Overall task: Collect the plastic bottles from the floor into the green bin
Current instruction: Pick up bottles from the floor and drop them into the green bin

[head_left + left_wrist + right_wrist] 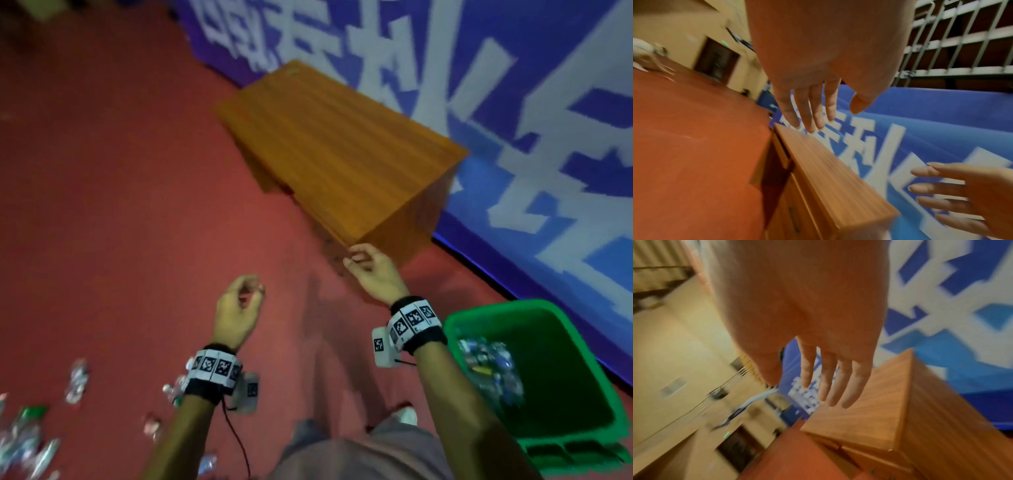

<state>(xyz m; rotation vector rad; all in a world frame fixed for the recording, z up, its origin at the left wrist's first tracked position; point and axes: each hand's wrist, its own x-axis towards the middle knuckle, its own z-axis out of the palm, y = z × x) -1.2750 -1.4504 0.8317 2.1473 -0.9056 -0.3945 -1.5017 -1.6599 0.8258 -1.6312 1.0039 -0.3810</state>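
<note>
Both hands hang empty over the red floor. My left hand is loosely curled in the head view; its wrist view shows relaxed fingers with nothing in them. My right hand is also relaxed near the wooden cabinet's corner, its fingers straight in the wrist view. The green bin stands at the lower right with several crushed plastic bottles inside. More crushed plastic bottles lie scattered on the floor at the lower left.
A low wooden cabinet stands ahead against a blue and white banner along the wall. My legs and a shoe show at the bottom. A dark doorway lies far off.
</note>
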